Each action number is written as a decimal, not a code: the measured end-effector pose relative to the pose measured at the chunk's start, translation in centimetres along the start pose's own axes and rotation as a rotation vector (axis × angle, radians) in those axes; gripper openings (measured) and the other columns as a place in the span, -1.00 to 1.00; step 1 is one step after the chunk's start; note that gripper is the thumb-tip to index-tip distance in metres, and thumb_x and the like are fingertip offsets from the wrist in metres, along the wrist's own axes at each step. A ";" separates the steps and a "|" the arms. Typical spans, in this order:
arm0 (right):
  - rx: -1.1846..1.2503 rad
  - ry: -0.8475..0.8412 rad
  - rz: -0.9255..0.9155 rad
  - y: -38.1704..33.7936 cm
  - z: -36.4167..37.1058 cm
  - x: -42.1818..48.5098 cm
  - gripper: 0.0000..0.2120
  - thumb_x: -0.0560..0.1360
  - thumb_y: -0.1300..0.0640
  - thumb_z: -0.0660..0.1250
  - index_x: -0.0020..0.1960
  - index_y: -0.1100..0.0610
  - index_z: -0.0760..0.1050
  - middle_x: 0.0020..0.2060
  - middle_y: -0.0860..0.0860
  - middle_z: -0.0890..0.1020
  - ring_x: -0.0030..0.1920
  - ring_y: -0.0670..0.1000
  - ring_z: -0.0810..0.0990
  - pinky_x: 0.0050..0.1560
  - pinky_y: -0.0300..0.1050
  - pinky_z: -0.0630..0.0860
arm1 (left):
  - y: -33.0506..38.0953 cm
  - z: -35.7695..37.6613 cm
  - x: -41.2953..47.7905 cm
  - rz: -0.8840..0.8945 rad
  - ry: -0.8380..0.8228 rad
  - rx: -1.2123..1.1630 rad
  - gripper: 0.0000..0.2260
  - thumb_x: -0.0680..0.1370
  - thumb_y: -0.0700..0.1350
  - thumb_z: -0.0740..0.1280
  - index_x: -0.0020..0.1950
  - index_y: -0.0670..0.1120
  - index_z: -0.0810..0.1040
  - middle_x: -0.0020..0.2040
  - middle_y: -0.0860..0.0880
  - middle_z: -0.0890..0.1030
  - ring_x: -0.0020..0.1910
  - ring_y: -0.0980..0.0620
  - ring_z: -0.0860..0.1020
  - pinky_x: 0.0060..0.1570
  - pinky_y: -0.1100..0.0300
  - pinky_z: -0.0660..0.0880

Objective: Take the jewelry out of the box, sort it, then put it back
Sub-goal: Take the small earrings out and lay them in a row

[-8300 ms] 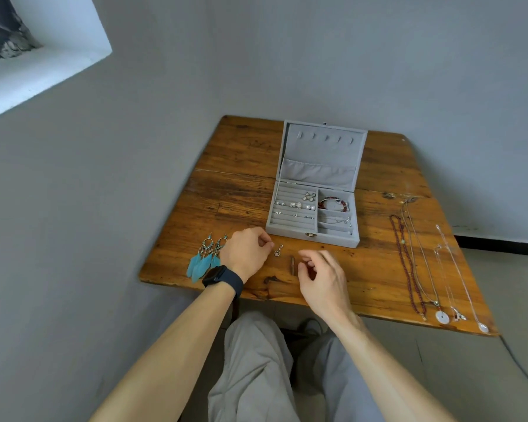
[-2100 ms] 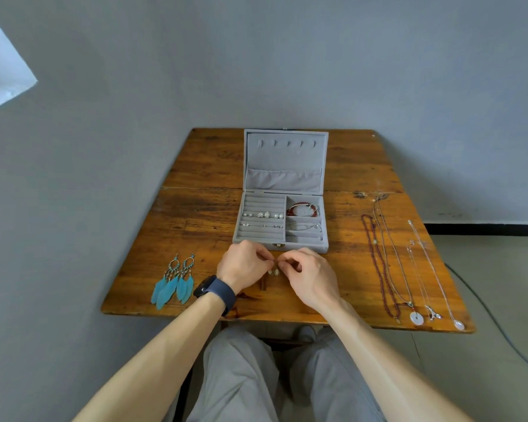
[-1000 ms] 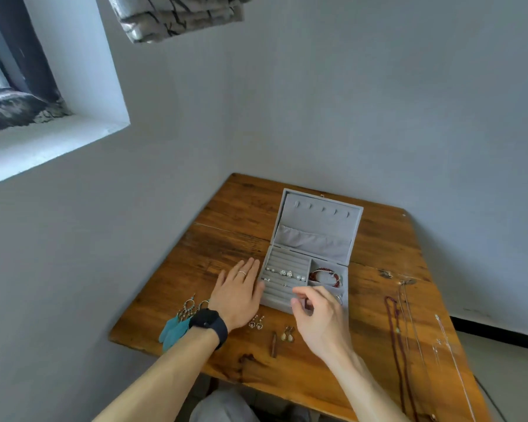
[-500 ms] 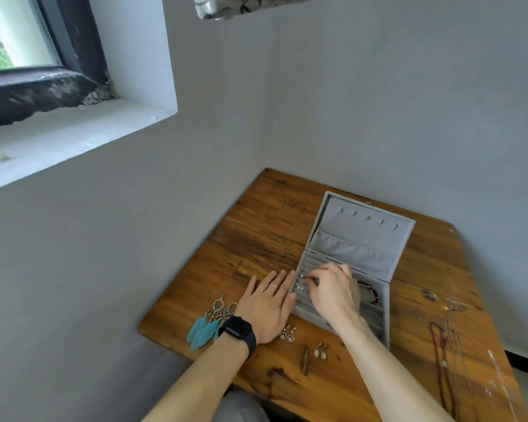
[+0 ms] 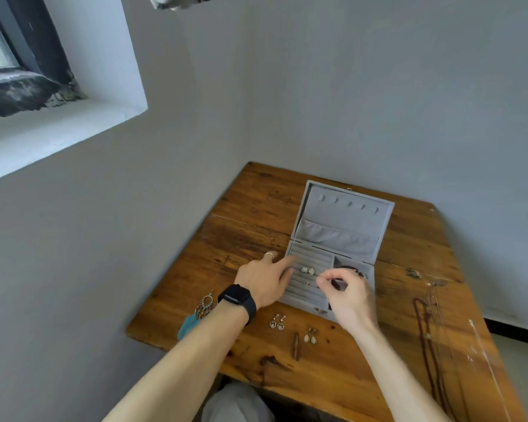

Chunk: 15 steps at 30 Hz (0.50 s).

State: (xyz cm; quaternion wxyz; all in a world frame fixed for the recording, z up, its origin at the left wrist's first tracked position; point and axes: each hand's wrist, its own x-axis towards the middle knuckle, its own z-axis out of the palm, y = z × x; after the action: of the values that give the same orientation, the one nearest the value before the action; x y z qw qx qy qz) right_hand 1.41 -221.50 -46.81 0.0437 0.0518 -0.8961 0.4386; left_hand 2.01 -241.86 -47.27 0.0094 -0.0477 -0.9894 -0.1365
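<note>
An open grey jewelry box (image 5: 342, 236) stands on the wooden table (image 5: 342, 351), lid propped up. Small silver studs (image 5: 308, 270) sit in its ring rolls. My left hand (image 5: 267, 280) lies with straight fingers against the box's left wall. My right hand (image 5: 346, 292) hovers over the box with thumb and forefinger pinched together, seemingly on a tiny earring; the piece itself is too small to make out. In front of the box lie a pair of silver drop earrings (image 5: 277, 322) and a pair of cream drop earrings (image 5: 310, 337). Teal feather earrings (image 5: 197, 315) show beside my left wrist.
Several necklaces (image 5: 430, 336) lie stretched out along the table's right side. A small brown stick (image 5: 295, 350) lies near the front edge. Grey walls close in behind and left of the table; a window sill (image 5: 58, 129) is up at the left.
My right hand has drawn back from the ring rolls toward the box's front right, its fingers pinched. My left hand has slid forward against the box's left wall. The camera shifted slightly.
</note>
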 end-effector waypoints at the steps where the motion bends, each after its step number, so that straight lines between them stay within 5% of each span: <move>1: 0.050 0.017 0.016 0.6 -0.6 -1.2 -0.91 0.49 -0.03 0.46 -0.16 -0.18 0.59 -0.10 -0.31 0.61 0.06 -0.16 0.50 -0.04 -0.24 0.40 | 0.2 -0.4 0.6 -0.012 -0.006 0.043 -0.65 0.68 0.15 0.02 0.47 0.24 0.30 0.49 -0.11 0.37 0.11 -0.26 0.60 -0.03 -0.08 0.55; 9: 0.190 0.072 0.077 4.5 -2.7 -6.8 -0.93 0.49 0.06 0.49 -0.10 -0.11 0.64 -0.11 -0.56 0.57 -0.02 -0.50 0.50 -0.13 -0.62 0.35 | 1.7 -0.9 2.6 -0.061 0.100 0.229 -0.76 0.66 0.01 0.21 0.15 0.03 0.65 0.18 -0.02 0.57 -0.04 -0.16 0.65 -0.18 0.07 0.49; 15: 0.192 0.110 0.083 5.1 -2.2 -7.3 -0.94 0.47 0.09 0.50 -0.07 -0.03 0.67 -0.17 -0.37 0.61 0.00 -0.47 0.51 -0.05 -0.63 0.31 | 2.8 -0.6 3.1 -0.083 0.120 0.311 -0.82 0.63 -0.08 0.26 0.08 -0.04 0.65 0.11 -0.03 0.57 -0.08 -0.14 0.64 -0.25 0.10 0.43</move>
State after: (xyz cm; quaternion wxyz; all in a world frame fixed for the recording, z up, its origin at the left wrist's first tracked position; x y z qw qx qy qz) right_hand 8.05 -216.23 -50.32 0.0695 -0.0056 -0.8477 0.5259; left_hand -0.83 -239.01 -45.86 0.0703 0.0036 -0.9974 0.0152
